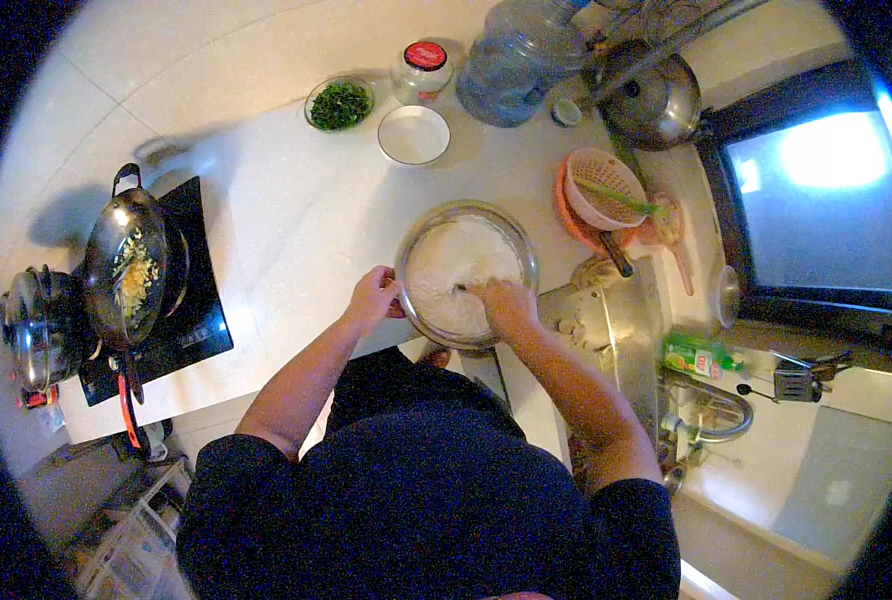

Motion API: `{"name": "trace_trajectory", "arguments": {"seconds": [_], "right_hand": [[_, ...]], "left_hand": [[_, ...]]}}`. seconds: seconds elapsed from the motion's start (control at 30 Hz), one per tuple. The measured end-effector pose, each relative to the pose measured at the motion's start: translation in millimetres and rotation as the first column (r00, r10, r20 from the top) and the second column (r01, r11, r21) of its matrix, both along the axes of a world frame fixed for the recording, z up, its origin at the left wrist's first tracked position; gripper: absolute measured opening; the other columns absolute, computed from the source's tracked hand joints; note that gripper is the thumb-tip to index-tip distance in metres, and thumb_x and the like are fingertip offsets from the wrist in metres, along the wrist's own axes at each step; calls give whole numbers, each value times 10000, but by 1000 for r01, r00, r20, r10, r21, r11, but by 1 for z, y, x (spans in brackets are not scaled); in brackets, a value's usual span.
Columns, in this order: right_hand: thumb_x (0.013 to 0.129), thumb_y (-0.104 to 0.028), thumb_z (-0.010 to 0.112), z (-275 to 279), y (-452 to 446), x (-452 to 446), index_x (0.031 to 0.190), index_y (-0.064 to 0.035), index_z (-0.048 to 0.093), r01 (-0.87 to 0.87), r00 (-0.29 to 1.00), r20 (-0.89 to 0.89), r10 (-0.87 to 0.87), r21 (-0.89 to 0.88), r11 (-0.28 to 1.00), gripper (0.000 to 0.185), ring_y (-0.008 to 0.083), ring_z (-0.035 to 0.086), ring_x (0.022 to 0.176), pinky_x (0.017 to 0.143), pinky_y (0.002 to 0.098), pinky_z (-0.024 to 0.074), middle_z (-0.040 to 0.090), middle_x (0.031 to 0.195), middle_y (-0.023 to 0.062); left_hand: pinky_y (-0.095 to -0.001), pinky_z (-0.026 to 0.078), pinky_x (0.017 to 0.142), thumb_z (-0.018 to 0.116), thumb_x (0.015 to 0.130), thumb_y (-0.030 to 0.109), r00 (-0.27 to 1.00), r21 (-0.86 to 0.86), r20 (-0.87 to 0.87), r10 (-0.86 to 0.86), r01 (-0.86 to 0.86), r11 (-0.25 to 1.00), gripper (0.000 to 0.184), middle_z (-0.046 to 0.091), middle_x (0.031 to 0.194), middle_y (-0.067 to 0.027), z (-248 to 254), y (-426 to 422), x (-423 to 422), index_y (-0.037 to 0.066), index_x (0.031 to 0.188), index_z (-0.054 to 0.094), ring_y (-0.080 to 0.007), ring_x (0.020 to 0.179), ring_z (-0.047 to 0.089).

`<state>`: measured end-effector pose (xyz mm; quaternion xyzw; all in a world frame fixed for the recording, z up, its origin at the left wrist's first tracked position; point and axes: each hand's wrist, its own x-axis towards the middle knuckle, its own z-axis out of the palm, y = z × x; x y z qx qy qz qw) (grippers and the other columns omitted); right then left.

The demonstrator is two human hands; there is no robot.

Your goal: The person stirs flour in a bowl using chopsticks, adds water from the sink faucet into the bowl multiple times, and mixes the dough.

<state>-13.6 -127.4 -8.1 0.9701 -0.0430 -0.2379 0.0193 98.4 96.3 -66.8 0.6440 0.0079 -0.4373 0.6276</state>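
A round metal bowl [413, 318] with white flour [456, 250] in it stands on the counter in front of me. At its left side, my left hand [374, 298] has its fingers curled against the rim, steadying it. My right hand [506, 306] reaches over the right rim into the bowl, fingers closed together at the flour. A small dark spot shows by those fingertips, but what they hold is too small to tell. Beyond the bowl sits a white dish [414, 135].
Left, a wok [126, 215] with chopped food rests on a black cooktop [201, 300], beside a lidded pot [41, 325]. At the back are chopped greens [339, 105], a red-lidded jar [423, 75] and a water jug [521, 65]. Right: a pink colander [601, 180] and the sink [616, 340].
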Motion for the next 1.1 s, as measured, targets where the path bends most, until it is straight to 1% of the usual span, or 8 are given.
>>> {"name": "trace_trajectory", "arguments": {"seconds": [0.13, 0.37, 0.43, 0.63, 0.73, 0.8, 0.93, 1.1], "right_hand": [[838, -114, 442, 20, -24, 18, 1146, -284, 543, 290, 956, 60, -288, -31, 957, 366, 274, 610, 858, 722, 396, 499, 605, 912, 108], [830, -126, 449, 65, 2, -27, 1166, -260, 514, 29, 991, -126, -41, -98, 995, 368, 275, 606, 856, 700, 394, 503, 604, 921, 96], [829, -122, 442, 17, 5, -22, 1165, -256, 514, -4, 995, -100, 4, 0, 1000, 368, 277, 603, 865, 688, 402, 501, 603, 918, 98], [829, -122, 439, 22, -23, 16, 1148, -254, 526, 251, 962, 115, -249, 3, 968, 356, 278, 598, 874, 690, 415, 501, 599, 929, 103], [833, -182, 444, 28, -38, -22, 1004, -130, 584, 173, 982, 83, -169, -44, 984, 227, 317, 607, 817, 665, 420, 503, 612, 853, 134], [853, -152, 416, 39, -20, -40, 1087, -211, 559, 65, 998, 0, -66, -81, 995, 280, 286, 604, 848, 688, 410, 502, 605, 899, 114], [834, -190, 439, 22, 9, -16, 952, -123, 604, -38, 998, 53, 34, 76, 996, 213, 303, 607, 829, 663, 403, 509, 615, 856, 139], [849, -156, 423, 7, -21, 14, 1078, -200, 562, 164, 983, 86, -164, 3, 986, 272, 281, 613, 825, 680, 398, 506, 607, 897, 125]], "left_hand": [[-363, 575, 547, 502, 859, 97, 1000, -28, -23, 20, -20, 999, 272, 547, 924, -167, -3, 1, 0, -56, 1074, 437, -261, 670, 626], [-348, 575, 532, 503, 855, 95, 999, 35, 31, 34, -35, 999, 271, 554, 905, -162, 4, -2, -3, -55, 1073, 445, -256, 659, 625], [-348, 576, 536, 505, 854, 96, 999, 35, 23, 33, -33, 999, 272, 555, 898, -159, 8, -3, -2, -54, 1073, 446, -254, 654, 623], [-345, 571, 524, 508, 854, 103, 1000, 16, 16, -7, 7, 1000, 254, 549, 884, -149, -9, 1, 0, -46, 1052, 453, -244, 659, 621], [-343, 568, 518, 507, 855, 108, 998, 25, 56, 7, -9, 1000, 250, 544, 888, -148, -11, -2, -1, -43, 1047, 452, -238, 670, 620], [-346, 569, 520, 506, 856, 108, 999, 42, 45, 4, -6, 999, 252, 541, 891, -150, 1, -3, -2, -43, 1051, 451, -239, 671, 620], [-345, 569, 517, 504, 858, 103, 999, 15, 32, 15, -16, 1000, 251, 541, 890, -149, 1, -2, -1, -42, 1057, 451, -235, 653, 619], [-344, 568, 511, 510, 856, 105, 1000, 38, 5, -2, 2, 999, 260, 547, 889, -143, -10, 1, -1, -38, 1067, 454, -235, 633, 620]]}}
